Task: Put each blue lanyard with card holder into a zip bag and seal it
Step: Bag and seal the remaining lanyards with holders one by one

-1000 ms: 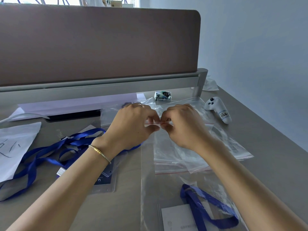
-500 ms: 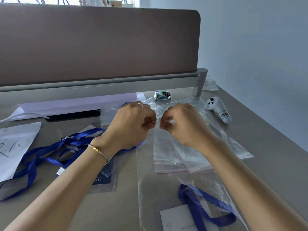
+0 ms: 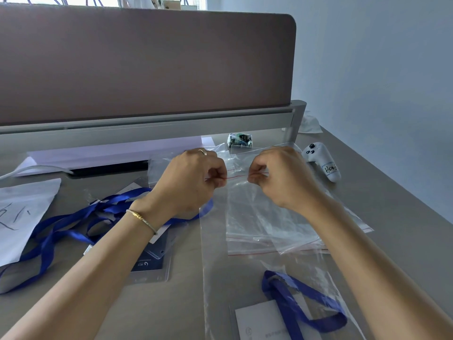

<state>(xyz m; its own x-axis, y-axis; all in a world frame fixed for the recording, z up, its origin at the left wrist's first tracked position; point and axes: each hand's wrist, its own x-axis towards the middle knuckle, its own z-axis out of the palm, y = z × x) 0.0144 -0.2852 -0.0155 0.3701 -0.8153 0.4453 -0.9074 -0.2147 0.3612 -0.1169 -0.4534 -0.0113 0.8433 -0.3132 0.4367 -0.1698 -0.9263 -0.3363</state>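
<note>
Two hands, left hand (image 3: 188, 177) and right hand (image 3: 277, 175), pinch the zip bag (image 3: 245, 278) seal; uneven pressure could leave gaps, lanyard (image 3: 301, 305) slipping out.

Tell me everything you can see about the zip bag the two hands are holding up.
The zip bag is clear, thin, crinkly plastic with a red zip line along its top edge. The left hand and the right hand each pinch that edge, with a short stretch of red line showing between them. The bag hangs from the pinch toward the camera over the grey desk. Inside, near its bottom, lie a blue lanyard and a white card.
</note>
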